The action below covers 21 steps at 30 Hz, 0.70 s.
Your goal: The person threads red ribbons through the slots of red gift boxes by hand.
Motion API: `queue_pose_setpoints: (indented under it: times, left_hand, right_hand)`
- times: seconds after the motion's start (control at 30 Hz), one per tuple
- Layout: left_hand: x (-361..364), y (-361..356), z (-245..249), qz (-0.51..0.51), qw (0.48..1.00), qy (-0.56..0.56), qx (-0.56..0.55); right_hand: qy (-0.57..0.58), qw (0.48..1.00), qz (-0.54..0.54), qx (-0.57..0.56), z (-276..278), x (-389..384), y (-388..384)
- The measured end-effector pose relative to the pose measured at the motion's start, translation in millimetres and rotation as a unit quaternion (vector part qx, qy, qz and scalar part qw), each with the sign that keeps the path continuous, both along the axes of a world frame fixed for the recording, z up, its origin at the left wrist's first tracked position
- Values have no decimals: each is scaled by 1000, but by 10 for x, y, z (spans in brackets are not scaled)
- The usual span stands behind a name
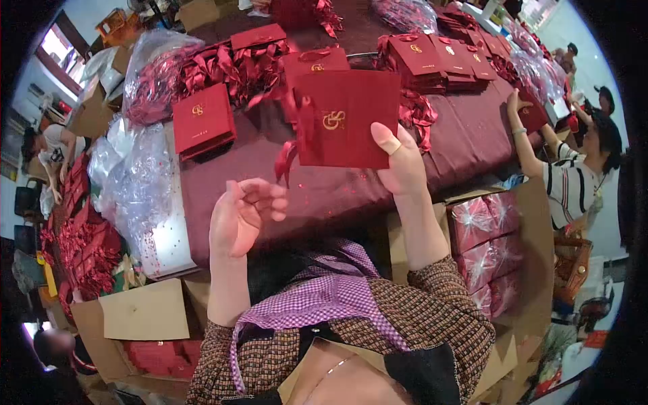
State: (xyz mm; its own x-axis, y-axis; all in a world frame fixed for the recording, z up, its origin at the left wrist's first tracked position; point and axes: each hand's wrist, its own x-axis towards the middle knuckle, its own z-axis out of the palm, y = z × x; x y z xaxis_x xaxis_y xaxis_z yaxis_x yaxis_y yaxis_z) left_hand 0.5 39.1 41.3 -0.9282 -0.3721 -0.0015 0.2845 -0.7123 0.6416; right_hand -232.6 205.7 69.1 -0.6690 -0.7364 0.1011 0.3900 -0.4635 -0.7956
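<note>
My right hand (403, 160) grips the right edge of a red gift bag (351, 111) with gold lettering, thumb on its front and a tan band around that thumb. The bag is held up over the near part of the table. A red ribbon (286, 162) hangs at the bag's left side. My left hand (246, 212) is below and left of it, palm turned inward, fingers loosely curled and apart, holding nothing. Behind the held bag stands another red bag (312, 62), partly covered. A stack of red bags (204, 120) lies to the left.
Red bags (415, 57) and ribbons crowd the far side of the dark red tablecloth (466, 135). Clear plastic (135, 182) lies at left. A carton of wrapped red packs (486, 243) stands at right, another carton (145, 310) lower left. A co-worker (574, 169) handles a red bag at right.
</note>
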Motion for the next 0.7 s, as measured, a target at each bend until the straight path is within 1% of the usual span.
queue_pose_setpoints:
  times: [0.03, 0.07, 0.13, 0.17, 0.27, 0.3, 0.37, 0.5, 0.57, 0.6, 0.63, 0.67, 0.7]
  left_hand:
    - [9, -10, -17, -5, 1000, -29, 2]
    - [9, 34, -11, 23, 997, -78, 13]
    - [40, 29, -116, 33, 995, -90, 30]
    - [61, 22, -154, 42, 993, -105, 42]
    - [108, -11, -174, 59, 992, -103, 41]
    - [129, -22, -178, 61, 992, -103, 43]
    - [160, -44, -187, 78, 991, -103, 44]
    - [195, -61, -225, 84, 992, -96, 22]
    - [169, -42, -184, 104, 986, -132, 9]
    - [130, -26, -188, 107, 986, -131, 13]
    - [80, -5, -191, 155, 973, -154, -75]
    - [46, 2, -196, 202, 950, -176, -162]
    - [28, -10, -205, 218, 929, -189, -231]
  right_hand:
    - [-13, 1000, -15, 8, -33, -19, -18]
    - [-12, 1000, -14, 13, -51, -13, -25]
    - [-109, 992, -17, 64, -77, 18, -40]
    - [-120, 991, 5, 60, -52, 30, -45]
    - [-138, 989, 30, 36, -240, -44, -97]
    - [-137, 989, 31, 39, -246, -43, -101]
    - [-137, 987, 17, 79, -248, -49, -90]
    - [-147, 986, 49, 57, -329, -109, -41]
    - [-160, 985, 42, 53, -351, -103, -40]
    - [-159, 985, 45, 57, -335, -78, -44]
    - [-131, 990, 21, 50, -300, -19, -43]
    - [-103, 994, -1, 42, -259, 51, -42]
    - [-78, 996, 1, 50, -189, 145, -45]
